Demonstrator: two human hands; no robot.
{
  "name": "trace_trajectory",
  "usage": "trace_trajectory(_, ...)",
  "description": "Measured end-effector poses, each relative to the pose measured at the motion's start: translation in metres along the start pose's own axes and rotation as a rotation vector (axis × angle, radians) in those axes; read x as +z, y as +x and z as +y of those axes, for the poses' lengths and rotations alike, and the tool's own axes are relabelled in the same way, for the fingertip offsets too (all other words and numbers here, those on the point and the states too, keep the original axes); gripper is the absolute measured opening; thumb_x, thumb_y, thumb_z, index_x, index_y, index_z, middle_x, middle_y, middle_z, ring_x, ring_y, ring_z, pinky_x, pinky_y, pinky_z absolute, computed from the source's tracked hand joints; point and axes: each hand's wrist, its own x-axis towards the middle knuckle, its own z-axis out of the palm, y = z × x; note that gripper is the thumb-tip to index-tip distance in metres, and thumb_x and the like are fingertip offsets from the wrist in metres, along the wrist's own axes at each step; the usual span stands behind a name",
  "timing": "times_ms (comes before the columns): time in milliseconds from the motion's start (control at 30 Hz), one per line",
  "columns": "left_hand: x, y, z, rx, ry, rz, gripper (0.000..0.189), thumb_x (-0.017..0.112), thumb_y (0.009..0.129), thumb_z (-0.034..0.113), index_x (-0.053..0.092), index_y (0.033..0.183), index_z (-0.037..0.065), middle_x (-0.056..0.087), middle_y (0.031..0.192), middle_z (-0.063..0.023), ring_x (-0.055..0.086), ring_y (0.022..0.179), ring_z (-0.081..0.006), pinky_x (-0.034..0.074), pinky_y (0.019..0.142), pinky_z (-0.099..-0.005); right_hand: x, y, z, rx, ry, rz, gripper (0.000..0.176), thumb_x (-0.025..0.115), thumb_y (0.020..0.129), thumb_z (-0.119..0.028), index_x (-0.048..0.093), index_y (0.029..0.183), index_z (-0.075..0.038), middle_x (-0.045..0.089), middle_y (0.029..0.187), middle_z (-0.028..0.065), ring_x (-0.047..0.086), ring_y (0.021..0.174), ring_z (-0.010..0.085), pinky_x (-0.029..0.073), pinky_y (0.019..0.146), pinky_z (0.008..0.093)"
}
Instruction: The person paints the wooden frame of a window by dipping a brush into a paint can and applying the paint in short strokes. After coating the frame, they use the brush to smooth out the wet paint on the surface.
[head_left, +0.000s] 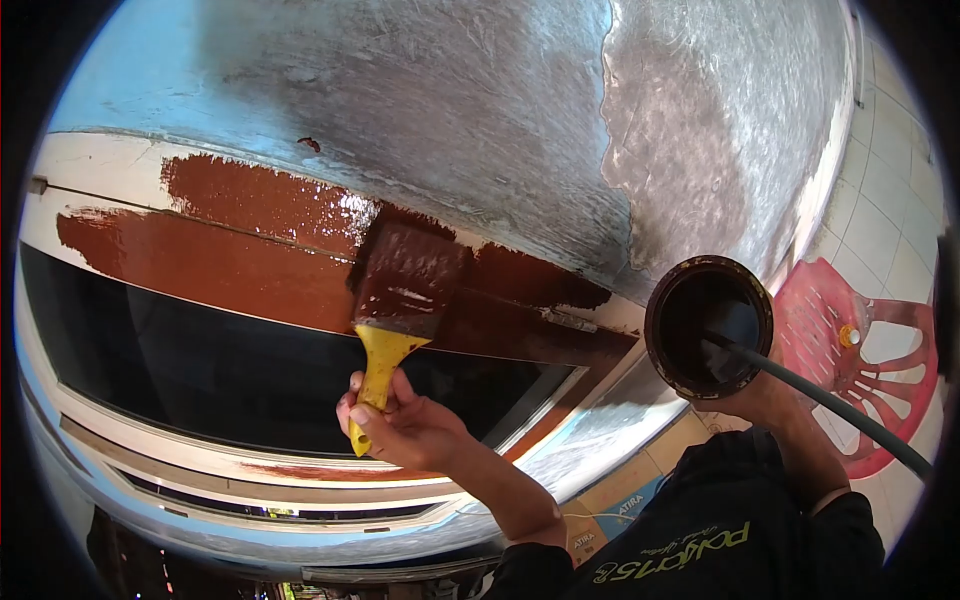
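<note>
My left hand (405, 425) is closed round the yellow handle of a wide paintbrush (395, 350). The brush's bristles, dark with brown paint, are over the pale window frame (100, 160), where wet brown paint (260, 205) covers a broad strip. With my right hand (745, 400) I hold a round paint can (655, 330) from below and the side, its mouth facing me; most of those fingers are hidden. Dark paint coats the inside of the can. A long grey-green rod or hose (830, 392) reaches from the can's mouth toward the lower right.
Above the frame stands a patchy grey and blue wall (480, 110). Dark window glass (220, 340) lies below the painted strip. On the pale tiled floor (880, 200) at right is a red plastic chair (815, 300) with a small yellow-capped item (849, 335). Cardboard (600, 495) lies beneath me.
</note>
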Motion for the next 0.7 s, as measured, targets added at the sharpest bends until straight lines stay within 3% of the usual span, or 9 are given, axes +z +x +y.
trace_trajectory(100,0.005,-0.005,-0.006,0.007,0.033,-0.034,0.036,0.048,0.092,0.024,0.044,0.110,-0.007,0.054,0.106,-0.0148,0.059,0.099,-0.0214,0.053,0.085,-0.0264,0.002,0.000,0.000,0.035,0.074,0.011,0.055,0.083,0.055,-0.017,0.058,0.101,-0.001,0.063,0.099,0.0106,0.061,0.089,0.0189,0.051,0.079,0.0306)
trace_trajectory(200,-0.004,-0.006,-0.006,-0.016,0.037,-0.002,0.035,0.049,0.092,0.024,0.044,0.109,-0.007,0.053,0.107,-0.0155,0.058,0.101,-0.0215,0.053,0.084,-0.0271,-0.004,0.000,0.007,0.291,-0.005,-0.276,0.061,0.084,0.054,-0.017,0.055,0.105,0.000,0.061,0.100,0.0113,0.060,0.090,0.0191,0.051,0.079,0.0309)
trace_trajectory(267,-0.005,-0.006,-0.005,-0.007,-0.009,0.001,0.035,0.049,0.092,0.024,0.044,0.109,-0.006,0.053,0.107,-0.0155,0.058,0.101,-0.0217,0.053,0.084,-0.0274,-0.002,-0.001,-0.001,0.029,0.036,-0.014,0.060,0.083,0.055,-0.016,0.054,0.106,-0.001,0.061,0.100,0.0109,0.060,0.090,0.0187,0.051,0.079,0.0305)
trace_trajectory(333,-0.003,-0.007,-0.003,-0.004,-0.021,-0.010,0.035,0.049,0.092,0.024,0.044,0.109,-0.006,0.053,0.107,-0.0153,0.057,0.101,-0.0217,0.053,0.084,-0.0274,0.000,-0.001,-0.008,-0.092,0.053,0.102,0.059,0.083,0.056,-0.016,0.055,0.106,-0.002,0.061,0.100,0.0105,0.060,0.090,0.0184,0.051,0.078,0.0303)
trace_trajectory(500,-0.002,-0.008,-0.007,-0.031,0.009,-0.045,0.034,0.049,0.092,0.023,0.044,0.110,-0.005,0.054,0.107,-0.0141,0.057,0.101,-0.0208,0.053,0.085,-0.0276,0.000,0.001,-0.006,-0.024,-0.024,-0.017,0.059,0.083,0.054,-0.016,0.056,0.104,-0.002,0.061,0.099,0.0097,0.061,0.088,0.0179,0.051,0.076,0.0308)
trace_trajectory(600,-0.004,-0.009,-0.008,-0.033,-0.010,-0.036,0.033,0.049,0.092,0.023,0.044,0.110,-0.005,0.054,0.107,-0.0138,0.058,0.101,-0.0209,0.053,0.086,-0.0279,-0.009,-0.002,0.001,0.141,-0.057,-0.221,0.057,0.083,0.055,-0.016,0.057,0.103,-0.002,0.061,0.100,0.0102,0.060,0.089,0.0183,0.051,0.077,0.0309)
trace_trajectory(700,0.000,-0.010,-0.007,-0.032,-0.029,-0.043,0.033,0.049,0.092,0.024,0.045,0.110,-0.004,0.054,0.107,-0.0136,0.058,0.100,-0.0209,0.053,0.085,-0.0276,-0.004,-0.003,-0.006,-0.003,-0.016,-0.015,0.055,0.083,0.055,-0.016,0.058,0.102,-0.002,0.061,0.101,0.0102,0.060,0.091,0.0186,0.050,0.079,0.0309)
